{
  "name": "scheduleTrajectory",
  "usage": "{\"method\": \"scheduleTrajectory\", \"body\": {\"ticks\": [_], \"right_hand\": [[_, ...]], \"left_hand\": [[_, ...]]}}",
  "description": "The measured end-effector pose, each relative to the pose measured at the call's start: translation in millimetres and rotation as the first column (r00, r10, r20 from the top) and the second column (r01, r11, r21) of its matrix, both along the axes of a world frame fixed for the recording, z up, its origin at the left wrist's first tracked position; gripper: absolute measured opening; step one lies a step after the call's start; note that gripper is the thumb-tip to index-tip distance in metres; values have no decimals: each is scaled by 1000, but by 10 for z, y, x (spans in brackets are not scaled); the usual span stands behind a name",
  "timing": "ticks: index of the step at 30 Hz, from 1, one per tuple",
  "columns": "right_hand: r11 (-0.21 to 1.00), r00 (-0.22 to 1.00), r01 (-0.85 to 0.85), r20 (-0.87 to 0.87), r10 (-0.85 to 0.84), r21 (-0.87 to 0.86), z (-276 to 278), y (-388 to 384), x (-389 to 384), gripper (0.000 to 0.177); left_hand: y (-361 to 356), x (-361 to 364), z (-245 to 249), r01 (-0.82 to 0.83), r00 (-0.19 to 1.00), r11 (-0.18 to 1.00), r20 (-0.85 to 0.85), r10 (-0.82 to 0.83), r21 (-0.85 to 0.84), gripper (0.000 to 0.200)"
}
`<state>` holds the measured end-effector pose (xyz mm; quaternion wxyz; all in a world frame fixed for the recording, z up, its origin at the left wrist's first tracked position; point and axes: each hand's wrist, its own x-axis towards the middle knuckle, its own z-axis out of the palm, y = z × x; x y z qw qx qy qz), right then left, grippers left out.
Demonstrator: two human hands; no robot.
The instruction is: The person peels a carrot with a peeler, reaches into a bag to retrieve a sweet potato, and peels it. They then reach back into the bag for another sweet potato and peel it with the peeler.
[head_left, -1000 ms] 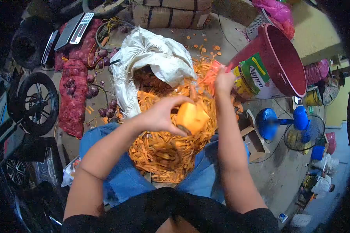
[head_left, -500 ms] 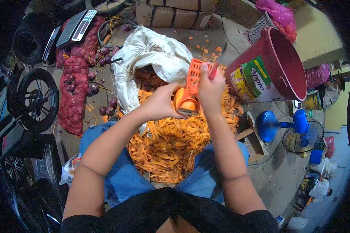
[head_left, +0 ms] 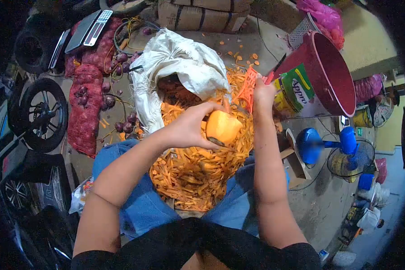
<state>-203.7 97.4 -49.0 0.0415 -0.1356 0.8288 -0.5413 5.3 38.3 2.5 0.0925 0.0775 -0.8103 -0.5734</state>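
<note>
My left hand [head_left: 191, 126] is closed around a thick orange carrot piece [head_left: 222, 128], peeled on most of its side, above the peel heap. To the right, my right hand [head_left: 264, 95] grips an orange-red peeler [head_left: 248, 89] with a slotted body; a red-handled knife [head_left: 276, 71] with a dark blade sticks out of the same hand. The peeler is apart from the carrot. Below both hands lies a large pile of orange peels [head_left: 193, 175] between my knees. An open white sack [head_left: 184, 58] with carrots inside it lies just beyond the pile.
A big dark-red bucket [head_left: 310, 85] leans at the right, near my right hand. Red net bags of onions [head_left: 83, 114] and a scale [head_left: 83, 31] are at the left. A blue fan [head_left: 308, 146] and an open carton [head_left: 294, 168] stand on the right.
My right hand has moved right and away from the carrot with the peeler and knife. The carrot in my left hand has shifted slightly right and shows more of its peeled side.
</note>
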Motion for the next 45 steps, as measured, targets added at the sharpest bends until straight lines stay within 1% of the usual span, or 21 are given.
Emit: {"method": "scheduleTrajectory", "body": {"ticks": [1,3,7,9,11,13,18,20,22,24,28,32,35,37,38,40,41,42,43,44,45], "right_hand": [[1000,1000,-6,-1,6,-2,53,-7,48,29],[977,965,-123,209,158,-172,230,5,169,28],[968,966,-170,164,201,-185,468,-3,395,26],[894,952,-231,102,290,-383,429,-43,486,23],[885,940,-265,102,325,-383,457,-37,620,21],[863,912,-387,6,411,-324,393,-27,657,19],[904,937,-346,-55,344,-252,385,29,638,21],[968,969,-235,58,240,-88,137,7,404,25],[977,990,-122,44,131,-172,140,-4,238,27],[1000,991,29,133,-28,-1,81,58,53,27],[1000,991,-10,130,12,-18,140,52,125,28],[982,970,-100,206,133,-159,24,-21,197,27],[978,931,-73,338,138,-197,51,-50,304,27],[947,840,59,528,124,-316,36,-82,374,26],[946,841,61,527,123,-318,44,-88,382,26],[905,841,171,537,72,-390,57,-88,406,25],[905,840,170,538,75,-391,64,-72,393,25],[938,931,123,364,3,-323,79,-39,354,25],[965,984,94,168,-53,-245,95,-10,317,24],[965,985,93,167,-53,-245,116,10,290,24],[973,999,16,-40,-26,-232,143,25,264,23]], "left_hand": [[-16,1,-8,-6,1000,1000,-1,6,-2,63],[-43,8,-65,-48,999,988,4,49,-144,63],[-74,-21,-147,-111,989,960,69,132,-256,64],[-81,-47,-198,-128,984,959,85,154,-252,64],[-78,-63,-212,-149,979,957,100,179,-248,65],[-64,-89,-209,-185,981,983,59,185,-11,66],[-28,-87,-131,-133,990,991,51,134,-21,66],[-18,-82,-130,-113,990,993,80,115,-27,65],[75,-29,-166,108,994,994,-16,-109,-32,65],[138,4,-85,170,984,985,-48,-171,-29,65],[13,12,-22,108,991,994,89,-104,-33,68],[-66,28,-71,-46,997,999,-61,44,-30,69],[-112,25,-81,-206,974,856,17,225,473,65],[-93,3,-134,-206,965,778,-6,260,593,65],[-85,-14,-179,-198,955,683,-18,295,703,64],[-85,-36,-212,-170,962,680,-31,273,713,63],[-84,-36,-201,-161,960,577,-8,279,801,63],[-85,-34,-183,-149,960,464,15,281,873,64],[-96,-38,-164,-149,959,465,13,283,873,64],[-114,-49,-144,-92,959,380,-20,282,920,63],[-129,-59,-131,-32,958,293,-55,283,955,63]]}}
